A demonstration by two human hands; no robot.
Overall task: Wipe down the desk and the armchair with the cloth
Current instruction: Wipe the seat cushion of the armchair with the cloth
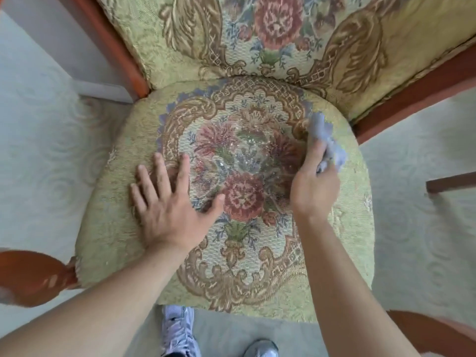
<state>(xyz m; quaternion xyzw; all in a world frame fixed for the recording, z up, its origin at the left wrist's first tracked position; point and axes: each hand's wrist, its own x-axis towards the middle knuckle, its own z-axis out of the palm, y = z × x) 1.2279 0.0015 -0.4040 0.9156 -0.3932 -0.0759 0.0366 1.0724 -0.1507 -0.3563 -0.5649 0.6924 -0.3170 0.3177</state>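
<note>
The armchair fills the view; its seat cushion [123,228] is pale green tapestry with red flowers, and the matching backrest [270,34] rises at the top. My left hand [167,202] lies flat on the left half of the seat, fingers spread, holding nothing. My right hand [314,186] is over the right side of the seat, closed on a crumpled pale blue-grey cloth [324,140] that presses against the cushion near its back right edge. The desk is out of view.
Red-brown wooden armrests end at the lower left [33,276] and lower right [432,331]. The wooden frame [412,99] runs along the backrest. Pale patterned carpet [38,163] surrounds the chair. A dark wooden piece [450,184] shows at the right. My shoes [180,328] stand below the seat.
</note>
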